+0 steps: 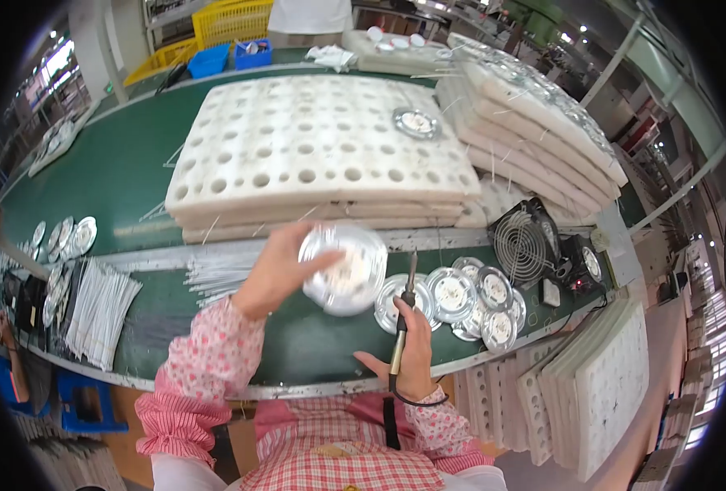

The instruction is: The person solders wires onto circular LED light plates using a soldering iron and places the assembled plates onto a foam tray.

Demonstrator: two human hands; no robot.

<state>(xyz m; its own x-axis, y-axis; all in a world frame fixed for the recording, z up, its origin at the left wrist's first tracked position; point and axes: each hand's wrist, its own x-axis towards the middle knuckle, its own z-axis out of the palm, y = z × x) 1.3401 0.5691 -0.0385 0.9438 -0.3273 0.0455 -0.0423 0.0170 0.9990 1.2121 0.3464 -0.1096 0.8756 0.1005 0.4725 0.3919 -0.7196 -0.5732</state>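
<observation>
Above the green worktop (297, 356), between its front edge and the foam stack (257, 155), the left hand (273, 268) clamps a metal disc (345, 274), thumb across its face; the other fingers are partly hidden. Being round, it shows no long axis; its pale centre faces the head. Beside overlapping discs (451, 295), the right hand (416, 352) grips a soldering iron (401, 323), thumb apart, tip pointing away from the front edge. Disc handling seems in hand; moving either calls for keeping fingers off the tip.
</observation>
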